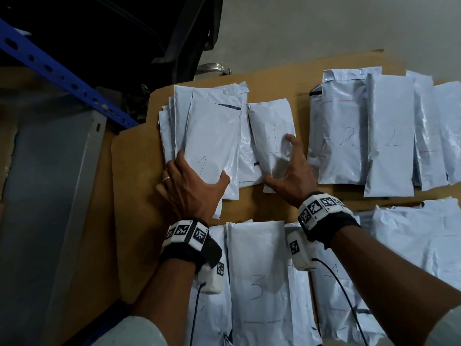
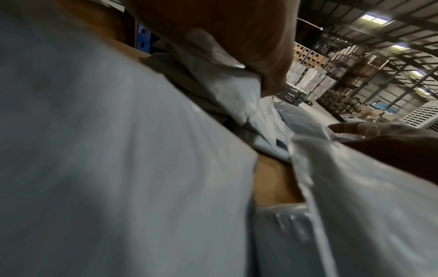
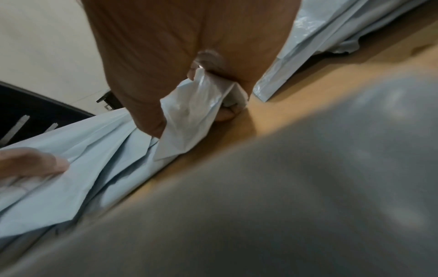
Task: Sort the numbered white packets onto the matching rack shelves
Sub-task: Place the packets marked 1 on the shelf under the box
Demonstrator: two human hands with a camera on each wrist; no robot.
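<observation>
On a cardboard sheet [image 1: 134,196] lies a pile of white packets [image 1: 212,131] marked 1. My left hand [image 1: 199,176] grips the pile's near left corner, thumb on the top packet and fingers round the edge. The left wrist view shows this hand [image 2: 237,37] bunching a packet corner [image 2: 213,78]. My right hand [image 1: 279,158] clutches another packet marked 1 [image 1: 272,126] at the pile's right side, crumpling its near end. In the right wrist view the right hand [image 3: 177,46] squeezes that packet's corner [image 3: 189,116].
A pile marked 2 [image 1: 374,136] lies to the right. Piles marked 3 [image 1: 257,283] and 4 [image 1: 331,295] lie under my forearms, and a crumpled pile [image 1: 424,236] lies at the lower right. A blue rack beam [image 1: 57,71] and a grey upright [image 1: 74,196] stand on the left.
</observation>
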